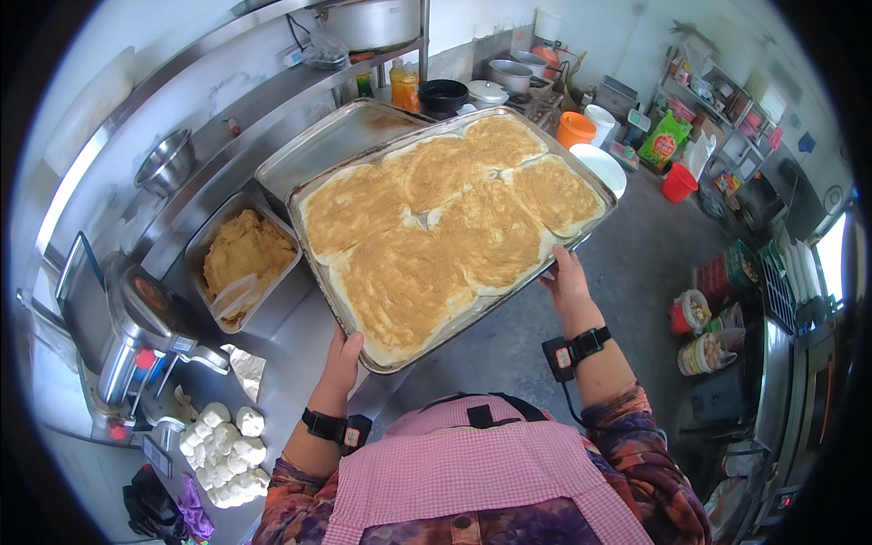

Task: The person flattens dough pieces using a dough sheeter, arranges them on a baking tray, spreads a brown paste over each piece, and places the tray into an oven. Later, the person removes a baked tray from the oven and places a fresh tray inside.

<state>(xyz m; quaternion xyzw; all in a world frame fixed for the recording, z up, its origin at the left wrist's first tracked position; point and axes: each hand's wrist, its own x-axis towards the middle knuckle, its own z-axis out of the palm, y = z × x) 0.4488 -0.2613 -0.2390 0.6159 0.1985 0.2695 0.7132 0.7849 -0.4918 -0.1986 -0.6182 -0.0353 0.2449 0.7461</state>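
Observation:
A large metal baking tray (477, 307) is held up in front of me, tilted so that its right end sits farther away. Several flat dough pieces (436, 227) fill it, pressed edge to edge and coated with a tan, crumbly-looking spread. My left hand (341, 356) grips the near left corner, its thumb on the rim. On the near right edge, my right hand (569, 277) is closed with the fingers under the tray. Behind it, partly covered, lies another metal tray (318, 145) with a bare, stained surface.
Left of the tray, a steel container (289, 272) holds a tan mash. White dough balls (222, 454) are heaped on the steel counter, near a dough machine (136, 309). A shelf above carries a steel bowl (165, 162). Buckets (679, 183) stand across the floor at right.

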